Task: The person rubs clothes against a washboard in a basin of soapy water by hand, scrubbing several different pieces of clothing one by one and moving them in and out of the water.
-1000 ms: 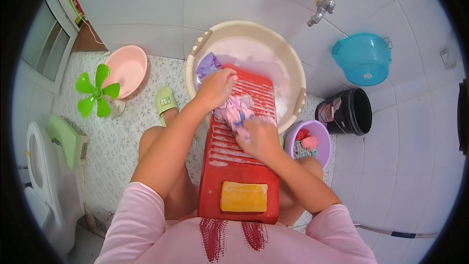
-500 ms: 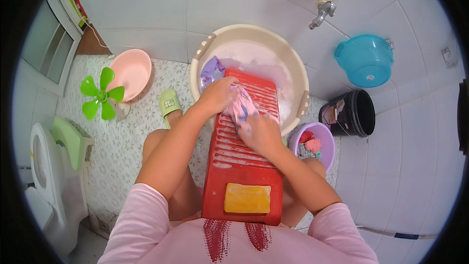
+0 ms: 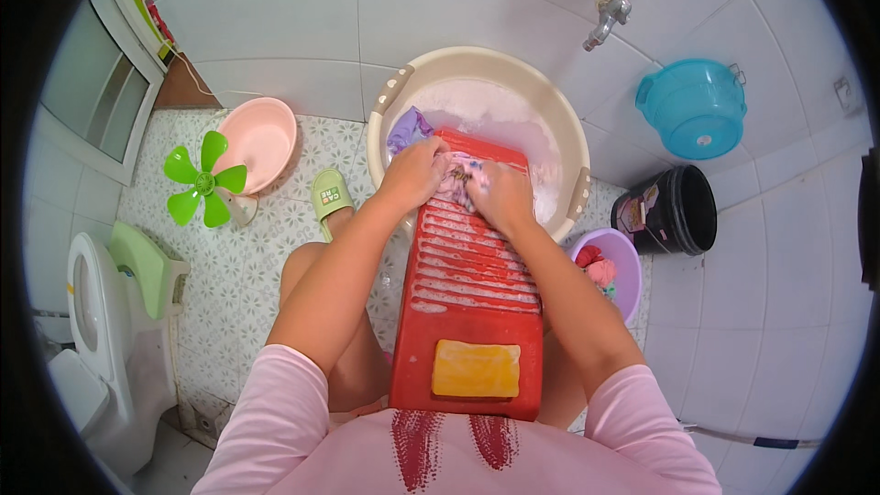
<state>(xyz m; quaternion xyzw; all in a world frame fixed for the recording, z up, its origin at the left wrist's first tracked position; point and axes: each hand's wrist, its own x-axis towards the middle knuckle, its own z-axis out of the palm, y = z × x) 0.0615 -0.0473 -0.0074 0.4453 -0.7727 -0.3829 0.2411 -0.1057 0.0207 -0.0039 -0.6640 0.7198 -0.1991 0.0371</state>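
Both the left hand (image 3: 416, 172) and right hand (image 3: 501, 194) grip a crumpled pink cloth (image 3: 456, 180) with dark spots, high on the red board (image 3: 474, 270). Letters show on the green slipper (image 3: 329, 194).

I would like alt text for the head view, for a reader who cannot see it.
Someone's left hand and right hand hold a pink cloth on a red washboard, its far end in a beige tub of foamy water. Yellow soap lies on the board's near end.
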